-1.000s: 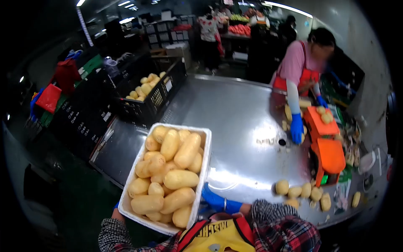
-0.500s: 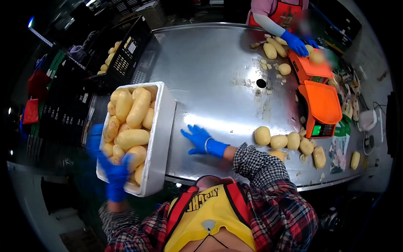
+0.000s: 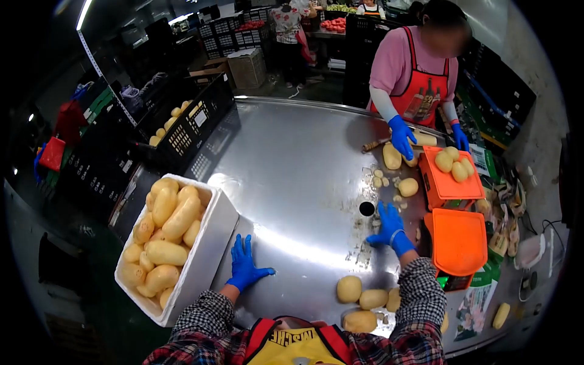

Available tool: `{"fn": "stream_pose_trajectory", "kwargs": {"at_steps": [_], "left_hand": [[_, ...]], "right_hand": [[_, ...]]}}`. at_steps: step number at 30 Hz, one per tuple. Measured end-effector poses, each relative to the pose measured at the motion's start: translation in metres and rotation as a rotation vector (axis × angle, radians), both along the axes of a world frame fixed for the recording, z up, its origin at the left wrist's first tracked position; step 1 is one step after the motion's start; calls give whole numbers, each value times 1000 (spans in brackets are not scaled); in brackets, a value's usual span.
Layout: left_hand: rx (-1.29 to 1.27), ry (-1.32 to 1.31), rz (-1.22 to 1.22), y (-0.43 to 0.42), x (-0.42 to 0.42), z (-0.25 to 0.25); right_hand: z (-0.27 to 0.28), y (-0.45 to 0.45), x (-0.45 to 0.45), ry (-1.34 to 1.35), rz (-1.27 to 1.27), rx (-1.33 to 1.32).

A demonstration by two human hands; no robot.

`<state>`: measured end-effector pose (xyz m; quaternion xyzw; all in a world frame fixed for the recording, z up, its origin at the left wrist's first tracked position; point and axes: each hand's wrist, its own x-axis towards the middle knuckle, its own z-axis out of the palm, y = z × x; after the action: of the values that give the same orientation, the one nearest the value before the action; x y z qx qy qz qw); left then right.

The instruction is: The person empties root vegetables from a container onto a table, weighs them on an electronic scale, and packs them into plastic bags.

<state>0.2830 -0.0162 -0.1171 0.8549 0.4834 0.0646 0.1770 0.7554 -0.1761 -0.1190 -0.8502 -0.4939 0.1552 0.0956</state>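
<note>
My left hand (image 3: 246, 265), in a blue glove, has its fingers spread over the metal table (image 3: 286, 158), just right of a white foam box (image 3: 207, 246) full of pale yellow, potato-like vegetables (image 3: 164, 252). My right hand (image 3: 390, 229), gloved in blue too with a band at the wrist, is spread open beside the round hole in the table. Nothing is in either hand. Nearer to me than my right hand lie several loose potatoes (image 3: 373, 298). An orange scale (image 3: 459, 242) stands to the right of that hand.
Across the table a co-worker (image 3: 420, 79) in a red apron reaches toward potatoes beside a second orange scale (image 3: 450, 188) with several potatoes on it. A black crate (image 3: 188, 131) with potatoes stands at the back left. Bags and scraps lie along the right edge.
My left hand has left the foam box and come to its right side. My right hand has moved right, toward the scales. The co-worker's hand has moved off the scale.
</note>
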Motion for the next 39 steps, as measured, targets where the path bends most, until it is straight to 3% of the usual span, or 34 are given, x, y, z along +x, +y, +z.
{"fn": "stream_pose_trajectory", "kwargs": {"at_steps": [2, 4, 5, 7, 8, 9, 10, 14, 27, 31, 32, 34, 36, 37, 38, 39], "left_hand": [[6, -25, 15, 33, 19, -3], [111, -55, -37, 71, 29, -28], [171, 163, -93, 84, 40, -33], [173, 247, -20, 76, 72, -22], [168, 148, 24, 74, 78, -23], [195, -76, -156, 86, 70, -38], [118, -129, -198, 81, 80, -32], [173, -45, -399, 72, 139, -34], [163, -244, -500, -9, 338, -65], [-38, -471, -718, -34, 355, -64], [-19, -579, -804, -33, 354, -67], [93, -531, -848, -16, 335, -39], [109, -484, -670, 23, 307, -12], [251, -430, -539, 52, 289, -9], [332, -485, -429, 86, 264, -13], [352, -364, -261, 129, 237, -28]], "right_hand": [[8, -15, 16, 15, 3, -143], [-19, -27, 33, 9, 20, -182], [-32, -35, 36, 0, 39, -120], [-47, -42, 35, -14, 31, -29], [-37, -40, 27, -13, 2, 3], [-32, -40, 23, -23, -7, -14], [-33, -37, 24, -49, -10, -9], [-43, -28, 27, -37, 24, 75], [-46, -16, 22, -70, -58, 126], [-60, -22, 21, -172, -11, 253], [-73, -22, 26, -179, -9, 277], [-55, -20, 20, -127, -22, 194], [-43, -19, 16, -64, -48, 194], [-35, -21, 14, -60, -44, 202], [-34, -21, 13, -61, -47, 185], [-31, -21, 13, -61, -50, 171]]}}
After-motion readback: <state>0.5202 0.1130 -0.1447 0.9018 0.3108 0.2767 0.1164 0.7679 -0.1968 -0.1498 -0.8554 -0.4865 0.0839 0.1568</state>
